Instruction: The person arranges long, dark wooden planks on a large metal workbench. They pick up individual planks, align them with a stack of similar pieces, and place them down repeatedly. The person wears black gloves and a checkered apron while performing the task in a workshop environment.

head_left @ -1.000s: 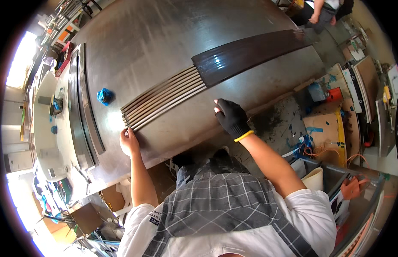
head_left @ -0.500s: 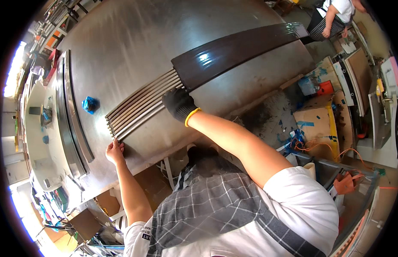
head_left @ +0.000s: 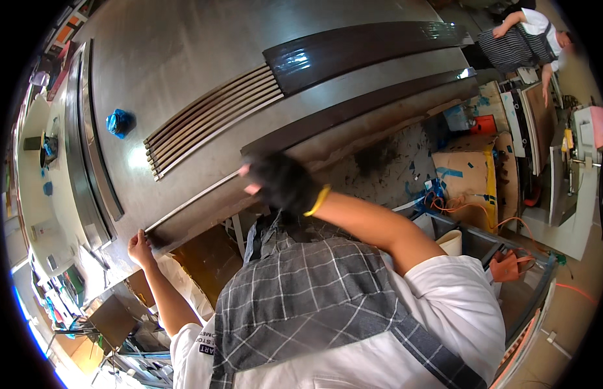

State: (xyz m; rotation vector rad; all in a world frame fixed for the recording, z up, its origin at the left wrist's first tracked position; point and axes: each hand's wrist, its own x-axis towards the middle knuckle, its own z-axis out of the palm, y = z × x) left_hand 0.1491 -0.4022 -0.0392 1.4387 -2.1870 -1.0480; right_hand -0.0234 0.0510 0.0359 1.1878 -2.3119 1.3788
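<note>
My bare left hand (head_left: 140,249) pinches the near left end of a slim metal rod (head_left: 194,198) along the front of the table. The rod runs to my right hand (head_left: 282,184), which wears a black fingerless glove and is blurred, so its grip does not show clearly. Beyond that hand, in line with the rod, stretches a narrow dark brown strip (head_left: 360,110); their junction is hidden. Farther back lie several similar rods (head_left: 214,120) side by side, meeting a wide glossy dark brown panel (head_left: 366,52) at their right.
The large metal table (head_left: 184,39) carries a crumpled blue wad (head_left: 120,123) and long dark strips (head_left: 87,155) at left. A cardboard box (head_left: 467,170) with an orange cable (head_left: 444,205) stands at right. Another person (head_left: 518,42) is at the far right.
One rod and a narrow dark strip now lie apart from the row, nearer to me. Both hands have come closer to the table's front edge, the left also moving leftward.
</note>
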